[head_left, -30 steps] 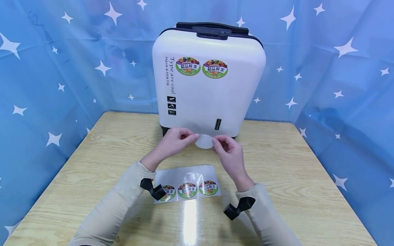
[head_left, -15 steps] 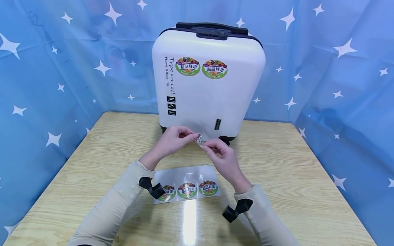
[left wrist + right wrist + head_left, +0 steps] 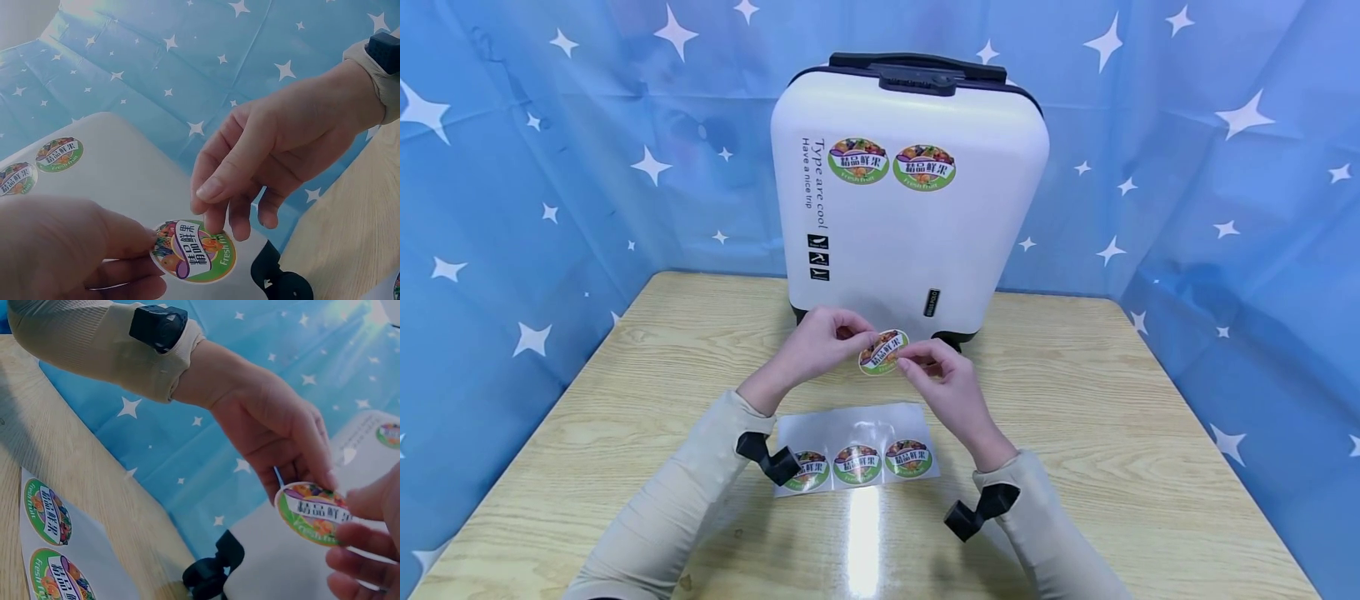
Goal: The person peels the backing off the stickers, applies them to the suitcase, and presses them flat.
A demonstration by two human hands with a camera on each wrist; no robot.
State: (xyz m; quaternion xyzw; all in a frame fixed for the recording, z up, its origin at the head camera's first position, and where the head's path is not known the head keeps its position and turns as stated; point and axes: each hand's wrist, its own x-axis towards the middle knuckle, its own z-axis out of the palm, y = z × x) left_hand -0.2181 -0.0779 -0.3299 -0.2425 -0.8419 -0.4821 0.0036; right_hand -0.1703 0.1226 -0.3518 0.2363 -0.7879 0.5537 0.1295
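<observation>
The suitcase (image 3: 887, 237) carries lock (image 3: 917, 82) markings along its top edge and fine print on black badges (image 3: 818, 258) down its left side, all too small to read; its lower left corner sits partly behind the left hand (image 3: 822, 346). Just in front of its base, the right hand (image 3: 947, 387) hides some rim of the oval sticker (image 3: 880, 354), contact unclear; further out from it, a black wrist camera (image 3: 786, 467) covers part of the leftmost label (image 3: 816, 472) on the sheet (image 3: 823, 427). Left wrist view: the left hand, before the suitcase, is blurred and cropped.
</observation>
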